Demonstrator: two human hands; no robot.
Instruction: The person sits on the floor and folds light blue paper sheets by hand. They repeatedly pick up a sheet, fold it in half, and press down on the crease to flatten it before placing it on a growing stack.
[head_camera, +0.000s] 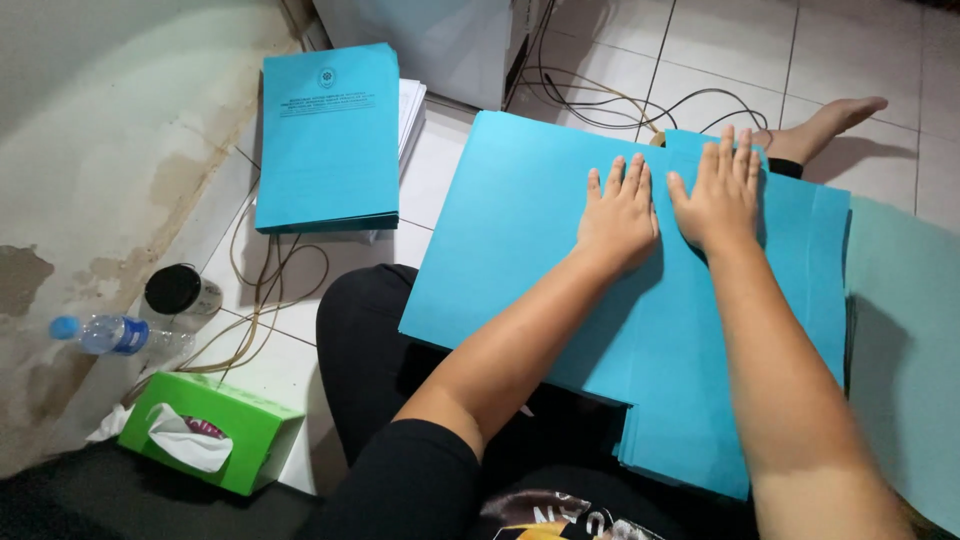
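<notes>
A stack of large blue paper sheets (520, 230) lies across my lap and onto the tiled floor. My left hand (620, 215) rests flat on the top sheet, fingers spread and palm down. My right hand (718, 195) presses flat beside it, just to the right, fingers apart. Neither hand grips anything. More blue sheets (690, 420) fan out under my right forearm.
A pile of printed blue booklets (328, 135) sits on the floor at upper left. A green tissue box (215, 430), a plastic water bottle (110, 335) and a dark-lidded jar (180, 295) stand by the stained wall. Cables (620, 100) run across the tiles. A bare foot (830, 125) shows beyond the sheets.
</notes>
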